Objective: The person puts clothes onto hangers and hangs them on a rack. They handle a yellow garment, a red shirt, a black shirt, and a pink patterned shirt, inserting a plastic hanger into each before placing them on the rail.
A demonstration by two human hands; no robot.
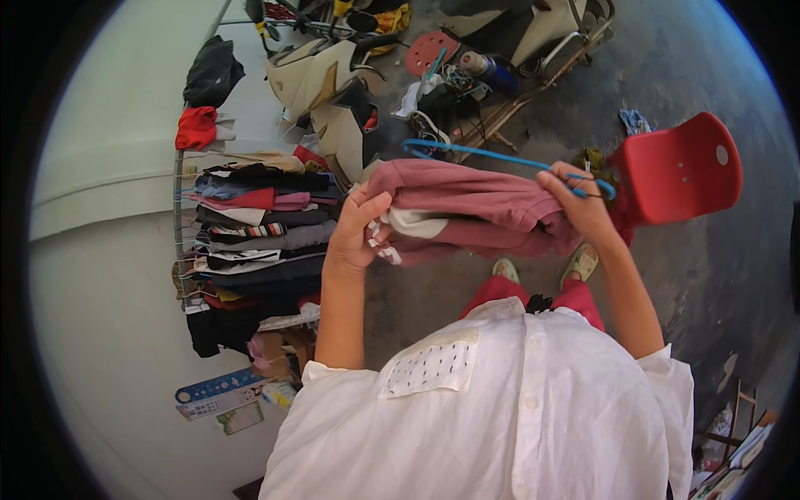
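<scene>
A dusty-pink garment [481, 194] with a white patch is stretched sideways between my two hands, in front of my body. My left hand [354, 231] grips its left end, where some white trim or print shows by the fingers. At the other end, my right hand [578, 200] pinches the cloth and also holds a blue clothes hanger [481, 150]. The hanger's long bar runs above the garment, outside the cloth. Folds hide the garment's full shape.
Left, many clothes [262, 231] hang on a rail [178, 237] by the wall. A motor scooter [319, 75] stands ahead. A red plastic chair [678, 175] is at the right. A thermos flask [490, 70] and a red perforated stool [431, 53] are near a wooden frame [531, 94].
</scene>
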